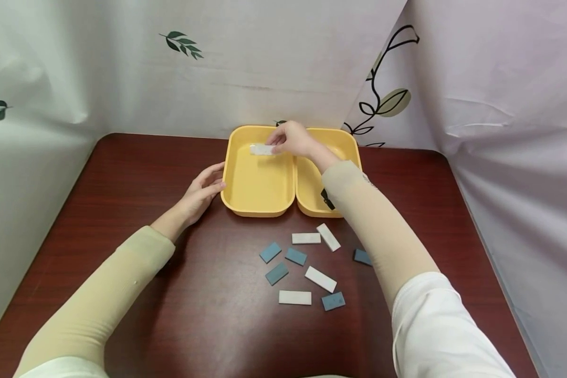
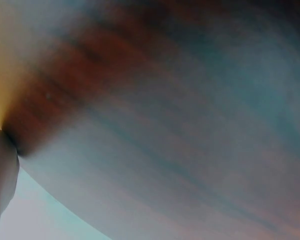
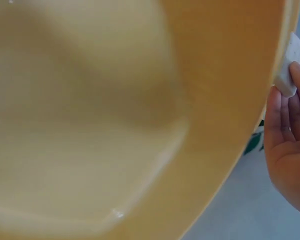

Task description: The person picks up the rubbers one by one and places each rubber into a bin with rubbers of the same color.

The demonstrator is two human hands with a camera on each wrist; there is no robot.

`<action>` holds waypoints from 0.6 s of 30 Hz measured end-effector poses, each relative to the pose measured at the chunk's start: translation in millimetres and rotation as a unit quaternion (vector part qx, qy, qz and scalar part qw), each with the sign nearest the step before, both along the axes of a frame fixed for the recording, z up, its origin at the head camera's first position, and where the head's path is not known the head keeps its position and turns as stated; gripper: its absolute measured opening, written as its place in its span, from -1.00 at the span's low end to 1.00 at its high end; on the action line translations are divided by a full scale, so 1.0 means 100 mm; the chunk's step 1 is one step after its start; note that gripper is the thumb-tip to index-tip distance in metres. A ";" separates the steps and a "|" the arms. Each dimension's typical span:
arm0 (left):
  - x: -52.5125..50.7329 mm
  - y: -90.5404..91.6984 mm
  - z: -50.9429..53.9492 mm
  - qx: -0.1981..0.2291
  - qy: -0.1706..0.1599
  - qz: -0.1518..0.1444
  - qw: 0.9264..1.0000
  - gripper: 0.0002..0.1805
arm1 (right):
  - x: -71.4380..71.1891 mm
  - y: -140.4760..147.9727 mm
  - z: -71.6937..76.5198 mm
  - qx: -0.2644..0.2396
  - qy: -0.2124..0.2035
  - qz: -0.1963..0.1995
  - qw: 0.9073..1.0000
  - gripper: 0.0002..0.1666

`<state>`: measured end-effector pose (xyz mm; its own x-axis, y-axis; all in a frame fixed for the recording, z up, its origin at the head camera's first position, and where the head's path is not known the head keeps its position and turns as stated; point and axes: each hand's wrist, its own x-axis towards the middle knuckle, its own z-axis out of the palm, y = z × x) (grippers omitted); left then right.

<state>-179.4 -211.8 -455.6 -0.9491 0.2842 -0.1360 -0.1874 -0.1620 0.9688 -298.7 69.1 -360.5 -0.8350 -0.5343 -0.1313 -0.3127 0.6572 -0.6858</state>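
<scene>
A yellow two-part box (image 1: 258, 213) stands at the back of the table. My right hand (image 1: 293, 139) reaches over its left compartment and pinches a white rectangular block (image 1: 262, 149) between thumb and fingers. The right wrist view also shows that white block (image 3: 291, 65) at the fingertips of the right hand (image 3: 290, 135), beside a yellow wall. My left hand (image 1: 203, 190) rests against the box's left outer side, fingers extended and thumb near the rim. In the dim left wrist view, only part of a finger (image 2: 2, 170) appears, close to a yellow edge.
In front of the box lie several white blocks (image 1: 306, 238) and several blue-grey blocks (image 1: 276, 274) on the dark red table (image 1: 208, 315). One dark blue block (image 1: 361, 256) sits beside the right forearm. A black piece (image 1: 328, 199) shows in the right compartment. White curtains (image 1: 264, 79) surround the table.
</scene>
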 end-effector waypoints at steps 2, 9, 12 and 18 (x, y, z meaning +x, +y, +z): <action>0.00 0.00 0.00 -0.002 0.001 -0.001 1.000 -0.32 | -0.01 -0.02 -0.03 0.006 0.004 0.003 1.000 -0.74; 0.01 0.01 0.01 -0.010 0.005 -0.003 1.000 -0.31 | -0.04 -0.06 -0.10 0.031 0.019 0.005 0.999 -0.76; 0.01 0.02 0.01 -0.009 0.006 -0.005 1.000 -0.30 | -0.04 -0.09 -0.10 0.035 0.022 0.006 0.999 -0.76; 0.01 0.00 -0.01 -0.012 0.003 -0.004 1.000 -0.31 | -0.07 -0.12 -0.15 0.038 0.035 0.014 0.999 -0.77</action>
